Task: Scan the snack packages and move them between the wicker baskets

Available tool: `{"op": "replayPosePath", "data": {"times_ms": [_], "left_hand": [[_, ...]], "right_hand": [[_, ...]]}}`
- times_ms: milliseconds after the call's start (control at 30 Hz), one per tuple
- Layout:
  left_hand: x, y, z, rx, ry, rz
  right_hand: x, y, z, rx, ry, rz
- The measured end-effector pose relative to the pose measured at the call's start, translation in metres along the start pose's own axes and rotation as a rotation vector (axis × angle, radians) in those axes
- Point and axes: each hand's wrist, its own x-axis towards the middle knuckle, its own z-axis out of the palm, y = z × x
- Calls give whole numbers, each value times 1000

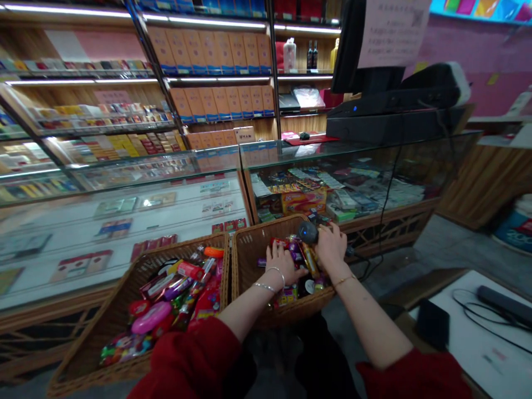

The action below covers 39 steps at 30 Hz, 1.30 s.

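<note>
Under the left hand (281, 264) lie bright packets (287, 296) in a basket (246, 255).

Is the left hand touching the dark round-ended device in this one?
Apart. The head view shows purple-wrapped items in the gap between the left hand and the dark round-ended device.

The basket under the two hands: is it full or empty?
Partly filled: the basket holds colourful packets around the left hand, while its inner left wall shows uncovered.
</note>
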Motion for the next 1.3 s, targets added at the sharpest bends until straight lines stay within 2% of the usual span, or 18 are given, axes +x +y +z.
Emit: {"op": "replayPosePath", "data": {"times_ms": [133,267,367,533,733,833,967,1133,1300], "left_hand": [[3,20,-3,-37,-104,-75],[10,39,0,-20,-99,-114],[12,44,1,19,-97,-112],[12,33,2,33,-146,-48],[22,13,6,43,-40,91],[32,12,5,34,-60,172],[44,15,10,32,-92,294],[51,14,16,12,-98,303],[51,11,11,30,-84,354]], "right_hand": [[2,1,3,31,-7,32],[5,4,5,86,7,83],[6,6,5,138,-11,133],[10,10,-1,241,-43,225],[16,14,-6,356,-104,374],[18,15,-7,395,-149,456],[19,17,-7,429,-170,495],[20,19,-6,470,-166,512],[22,22,-3,528,-168,565]]}}
